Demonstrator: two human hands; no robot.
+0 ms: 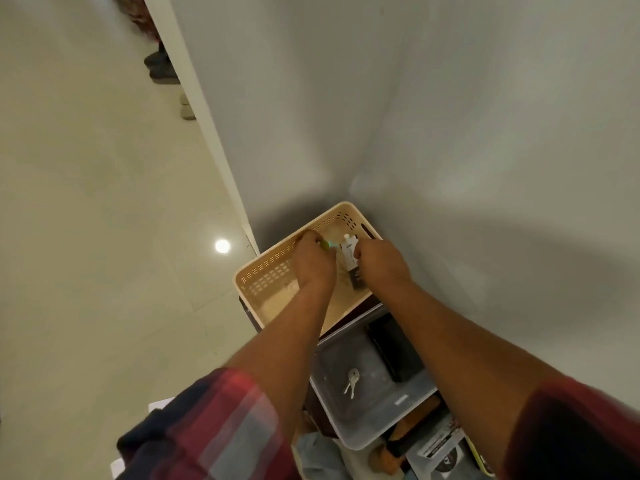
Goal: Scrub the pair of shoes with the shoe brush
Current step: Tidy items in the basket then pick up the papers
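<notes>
Bottom edge: red plaid sleeves [221, 427], both forearms reaching up-frame. Just above, lower centre-right: grey bin [363, 434] holding a set of keys [351, 381] and a flat black item [394, 351]. Centre of frame: beige perforated basket [249, 275], tucked against the grey wall [450, 116].

Reaching into that basket with both hands. Gripping a small green-and-yellow item [327, 244] with the left hand [313, 263], fingers curled round it. Possibly the brush handle; cannot confirm, no bristles in view. Clamping a white-and-black bottle [350, 261] with the right hand [379, 263], fingers curled on it. Probably cleaner, but cannot read the label.

Left of centre: pale tiled floor [86, 237] with a lamp glare spot. Upper left, along the wall base: dark shoes [160, 65] and a pale pair [187, 109], well apart from both hands. Cannot tell which pair is the target.

Progress call: fetch-supplies stage only. No scrubbing begun, no shoe in hand. Left to do: lift the kit out of the basket, bring a pair within reach, scrub both shoes.
</notes>
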